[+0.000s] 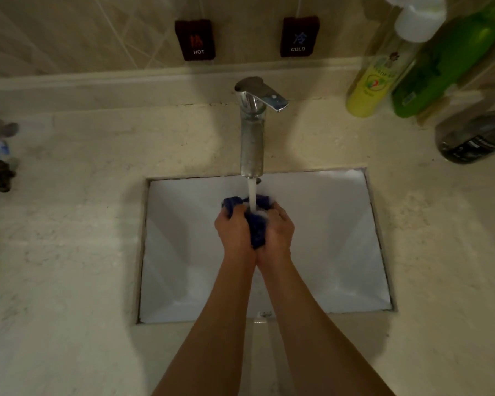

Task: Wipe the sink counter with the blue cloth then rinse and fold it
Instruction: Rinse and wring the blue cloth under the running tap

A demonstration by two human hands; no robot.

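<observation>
L hand (235,231) & R hand (279,232) both curl tight round the blue cloth (257,232), bunched btwn the palms over the sink (340,252), directly under the faucet (252,138). Held there prob so the water stream (252,195) runs through the wad while it's squeezed, i.e. rinse step. Cloth's long axis runs roughly front-to-back, far end twd the spout, flaring out past the fingers.

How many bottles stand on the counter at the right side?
3: yellow bottle by the wall, green bottle beside it, dark bottle nearer; others may be hidden beyond the edge.
</observation>
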